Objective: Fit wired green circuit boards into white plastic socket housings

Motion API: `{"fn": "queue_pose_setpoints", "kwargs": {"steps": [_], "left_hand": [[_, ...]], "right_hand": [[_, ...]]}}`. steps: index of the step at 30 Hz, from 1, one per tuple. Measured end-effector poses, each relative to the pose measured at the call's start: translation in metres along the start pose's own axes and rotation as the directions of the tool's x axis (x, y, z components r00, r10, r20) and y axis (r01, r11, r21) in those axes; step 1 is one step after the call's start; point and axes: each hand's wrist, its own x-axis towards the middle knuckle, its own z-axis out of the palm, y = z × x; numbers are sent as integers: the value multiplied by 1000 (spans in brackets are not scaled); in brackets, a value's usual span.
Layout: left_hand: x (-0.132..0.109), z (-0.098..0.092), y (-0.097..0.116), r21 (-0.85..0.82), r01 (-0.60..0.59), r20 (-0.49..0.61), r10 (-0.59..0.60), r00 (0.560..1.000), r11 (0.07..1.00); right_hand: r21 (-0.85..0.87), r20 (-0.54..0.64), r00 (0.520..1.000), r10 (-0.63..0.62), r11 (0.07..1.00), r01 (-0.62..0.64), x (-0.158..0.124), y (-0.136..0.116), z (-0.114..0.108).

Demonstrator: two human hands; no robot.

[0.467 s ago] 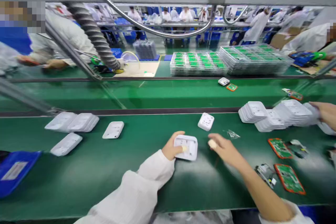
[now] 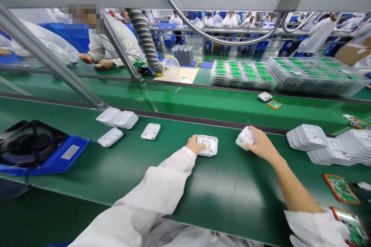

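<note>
both hands on white shells at the green belt

head view: left hand [image 2: 194, 144] rests on the belt [image 2: 203, 200], thumb and fingers pinching the near edge of a white shell [image 2: 209, 145] that lies flat, hollow side up, in front of the person. right hand [image 2: 261, 144] is closed round a second shell [image 2: 245, 137], just right of the first and apart from it; cannot tell if it is lifted or resting on the belt. stacks of shells [image 2: 307, 137] sit further right, circuit boards [image 2: 341, 188] at the near right edge, loose shells [image 2: 150, 131] to the left near a blue fan [image 2: 34, 146]. risk, as i judge it: the right grip looks like fingertips only, so that shell could slip and drop; the left pinch is on one edge, so the flat shell could tip or slide if pushed.
</note>
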Motion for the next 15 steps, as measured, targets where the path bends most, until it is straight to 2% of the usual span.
{"fn": "queue_pose_setpoints", "kwargs": {"steps": [1,2,3,4,6,7,8,9,11,13,15], "left_hand": [[0,-2,1,32,5,-16,-5,1000,999],[1,-4,2,55,11,-27,-10,1000,998],[1,-6,2,72,15,-32,-13,999,997],[1,-8,2,84,15,-34,-13,999,996],[1,-14,2,94,14,-34,-11,999,995],[0,-17,3,93,14,-39,-10,999,996],[-1,-20,3,92,7,-58,-1,998,996],[-3,-24,5,94,-15,-86,23,996,995],[-10,-30,9,105,-104,-151,119,981,989],[-20,-35,15,127,-227,-193,248,949,966],[-28,-39,20,151,-328,-188,353,917,932]], "right_hand": [[172,-17,999,27,985,-24,-5,-5,0],[385,0,999,54,922,-50,-10,-11,1],[599,45,997,68,797,-81,-15,-19,3],[772,98,993,64,625,-117,-21,-27,7],[940,179,983,37,288,-182,-31,-44,17],[962,203,979,27,178,-205,-36,-53,23],[970,216,976,28,111,-218,-39,-61,29],[970,225,973,40,79,-228,-42,-68,34],[959,262,961,89,85,-269,-45,-79,43],[937,290,945,150,158,-312,-44,-86,50],[900,245,944,221,310,-306,-41,-92,55]]}}
